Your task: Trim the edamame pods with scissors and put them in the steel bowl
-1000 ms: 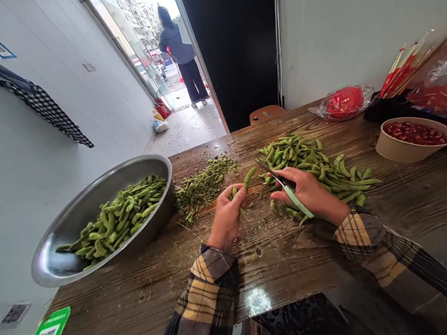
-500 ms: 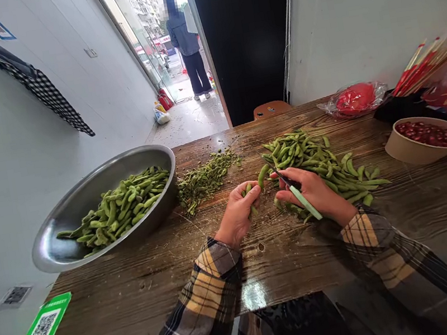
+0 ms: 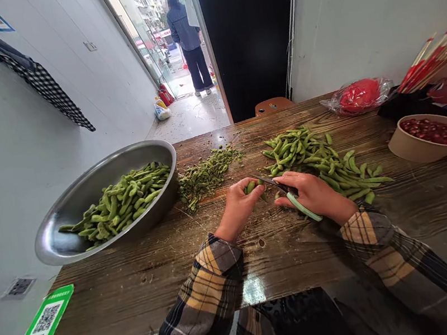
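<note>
My left hand is closed on green soybean pods, whose ends stick out by the thumb and fingertips. In my right hand is a pair of scissors with light green handles. Its dark blades point left and reach the pods at my left fingertips. Just beyond my right hand lies a loose pile of whole soybean pods. Farther back, left of that pile, is a heap of small green clippings. A steel basin with many pods in it stands tilted at the left.
On the wooden table a paper bowl of dark red beads or seeds stands at right. A red item in clear plastic lies behind it. A green QR sign is at the left edge. A person stands in the doorway.
The scissors have moved left, and their blades now meet the pods at my left hand. The curved pod that stuck up between my hands no longer shows there. The view has shifted slightly.
</note>
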Demonstrator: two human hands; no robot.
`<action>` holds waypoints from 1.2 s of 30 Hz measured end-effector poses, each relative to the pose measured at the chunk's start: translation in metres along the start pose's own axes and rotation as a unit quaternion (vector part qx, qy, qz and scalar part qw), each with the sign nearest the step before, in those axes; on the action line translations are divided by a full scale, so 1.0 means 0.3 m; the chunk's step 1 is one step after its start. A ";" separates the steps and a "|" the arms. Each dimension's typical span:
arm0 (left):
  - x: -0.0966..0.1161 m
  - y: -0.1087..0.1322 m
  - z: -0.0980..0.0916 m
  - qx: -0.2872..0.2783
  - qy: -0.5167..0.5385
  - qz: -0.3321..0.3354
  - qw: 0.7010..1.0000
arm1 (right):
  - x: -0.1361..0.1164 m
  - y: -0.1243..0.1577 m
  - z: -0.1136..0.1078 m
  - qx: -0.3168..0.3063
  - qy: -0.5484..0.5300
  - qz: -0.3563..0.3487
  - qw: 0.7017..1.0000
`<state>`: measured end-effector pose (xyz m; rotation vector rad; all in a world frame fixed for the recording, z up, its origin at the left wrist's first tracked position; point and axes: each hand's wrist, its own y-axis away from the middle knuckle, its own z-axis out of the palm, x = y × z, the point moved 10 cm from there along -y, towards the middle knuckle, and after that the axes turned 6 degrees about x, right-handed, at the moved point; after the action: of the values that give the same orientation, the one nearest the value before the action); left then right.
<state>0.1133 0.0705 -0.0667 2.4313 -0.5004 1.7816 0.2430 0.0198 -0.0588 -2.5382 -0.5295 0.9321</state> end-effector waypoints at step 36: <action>-0.046 0.002 -0.008 0.052 0.354 -0.108 0.927 | 0.017 -0.008 -0.013 0.027 -0.034 0.013 0.999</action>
<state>0.1072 0.0737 -0.0790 1.6103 -0.0596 2.4139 0.2488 0.0233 -0.0575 -2.4774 -0.4851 1.0311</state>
